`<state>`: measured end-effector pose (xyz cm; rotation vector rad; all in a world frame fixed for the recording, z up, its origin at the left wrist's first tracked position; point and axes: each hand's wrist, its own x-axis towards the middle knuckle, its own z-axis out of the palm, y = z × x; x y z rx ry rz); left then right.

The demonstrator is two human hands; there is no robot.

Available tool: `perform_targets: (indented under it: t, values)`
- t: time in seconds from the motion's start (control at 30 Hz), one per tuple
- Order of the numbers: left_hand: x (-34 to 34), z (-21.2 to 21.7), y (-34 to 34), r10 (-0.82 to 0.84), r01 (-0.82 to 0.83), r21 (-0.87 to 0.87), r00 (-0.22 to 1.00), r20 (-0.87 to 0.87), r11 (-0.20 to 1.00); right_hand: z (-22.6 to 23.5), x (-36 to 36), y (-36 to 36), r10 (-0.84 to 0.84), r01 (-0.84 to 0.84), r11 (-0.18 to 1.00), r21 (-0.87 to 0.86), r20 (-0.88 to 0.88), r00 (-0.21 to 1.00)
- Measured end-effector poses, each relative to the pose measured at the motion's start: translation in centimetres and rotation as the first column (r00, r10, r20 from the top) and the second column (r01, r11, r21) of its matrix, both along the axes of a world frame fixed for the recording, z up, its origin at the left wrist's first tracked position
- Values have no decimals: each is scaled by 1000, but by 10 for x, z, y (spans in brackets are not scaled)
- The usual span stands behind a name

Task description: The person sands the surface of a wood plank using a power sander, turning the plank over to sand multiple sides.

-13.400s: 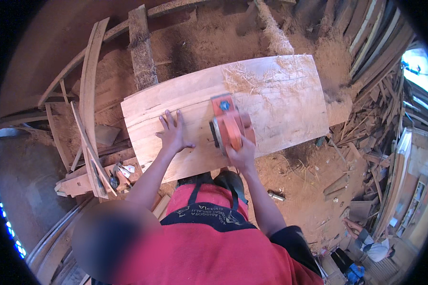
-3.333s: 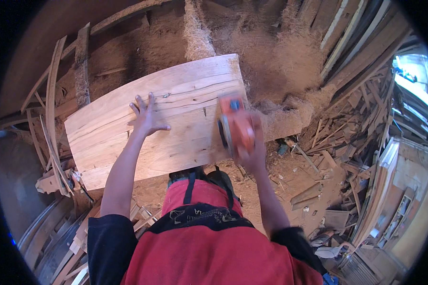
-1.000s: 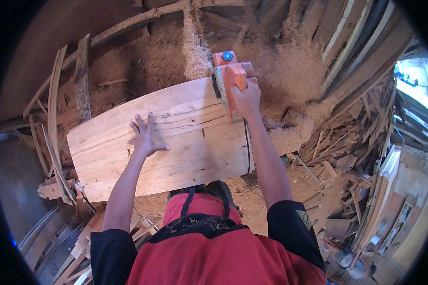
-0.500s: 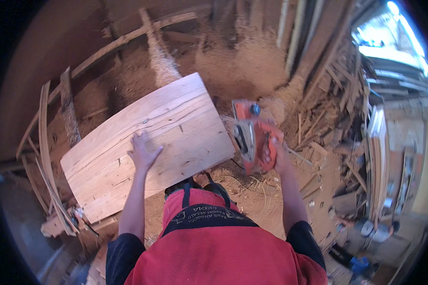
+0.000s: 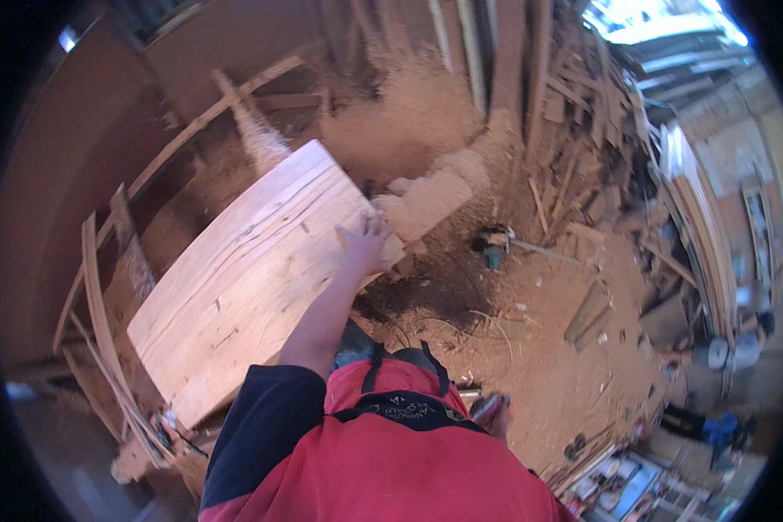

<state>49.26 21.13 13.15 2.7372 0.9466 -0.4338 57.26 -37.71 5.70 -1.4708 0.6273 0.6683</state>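
Note:
A wide pale wooden plank (image 5: 252, 278) lies slanted on a bench in front of me. My left hand (image 5: 365, 246) rests flat with fingers spread on its right end, near the corner. My right hand (image 5: 498, 419) hangs low beside my red-clad hip, mostly hidden by my body. A sliver of the orange planer (image 5: 485, 404) shows in its grip; the rest of the tool is hidden.
Sawdust heaps (image 5: 409, 122) lie beyond the plank. A small green tool (image 5: 494, 248) sits on the dirt floor to the right. Thin wood strips (image 5: 96, 296) lean at the left. Stacked boards (image 5: 696, 235) and scrap wood line the right side.
My right hand has dropped with the planer from beside the plank's right end down to my hip. My left hand has slid to the plank's right corner. My view has swung to the right.

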Motion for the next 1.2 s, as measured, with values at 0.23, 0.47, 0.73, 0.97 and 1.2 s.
perform_targets:
  t: [0.23, 0.47, 0.73, 0.97, 1.2]
  values:
    - [-49, -16, -69, -40, 40, 4, 996, 80, 999, 17, -26, 37, 293, -265, 954, 141, -244, 925]
    - [-102, -17, -137, -102, 137, -167, 974, 203, 976, 20, 55, 120, 587, -600, 800, 28, -249, 771]
    - [-253, -78, -273, 785, -751, -610, -527, 325, -252, 5, 85, 115, 755, -765, 644, -4, -159, 636]
    - [-246, -104, -227, 317, 239, -970, -918, -238, -39, 0, 75, 136, 863, -869, 495, 10, -125, 490]
    - [-246, -63, -251, 311, -328, -909, -919, 243, -258, 4, 59, 120, 891, -899, 436, -46, -120, 438]
